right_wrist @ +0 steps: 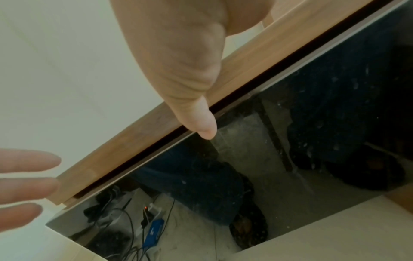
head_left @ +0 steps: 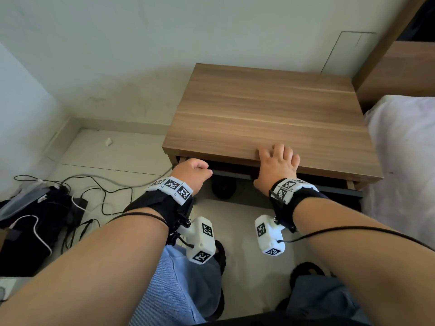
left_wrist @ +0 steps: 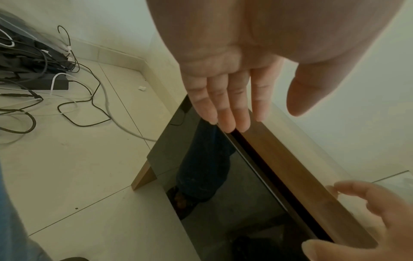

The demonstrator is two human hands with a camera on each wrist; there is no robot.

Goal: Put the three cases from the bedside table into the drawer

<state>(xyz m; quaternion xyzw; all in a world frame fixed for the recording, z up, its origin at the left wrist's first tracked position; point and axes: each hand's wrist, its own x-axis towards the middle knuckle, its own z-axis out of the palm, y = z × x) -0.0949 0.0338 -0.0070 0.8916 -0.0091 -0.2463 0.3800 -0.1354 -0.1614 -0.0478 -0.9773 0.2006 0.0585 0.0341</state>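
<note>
The wooden bedside table has a bare top; no case is in view anywhere. Its drawer, with a dark glossy front, shows only a narrow dark gap under the top. My left hand is at the drawer's left end, and its straight fingers touch the front's upper edge. My right hand lies spread on the table's front edge, with its thumb reaching down to the drawer front's top edge. Neither hand holds anything.
A black bag and tangled cables lie on the tiled floor at the left. A bed with a pale sheet and a wooden headboard adjoin the table on the right. My slippered feet stand in front.
</note>
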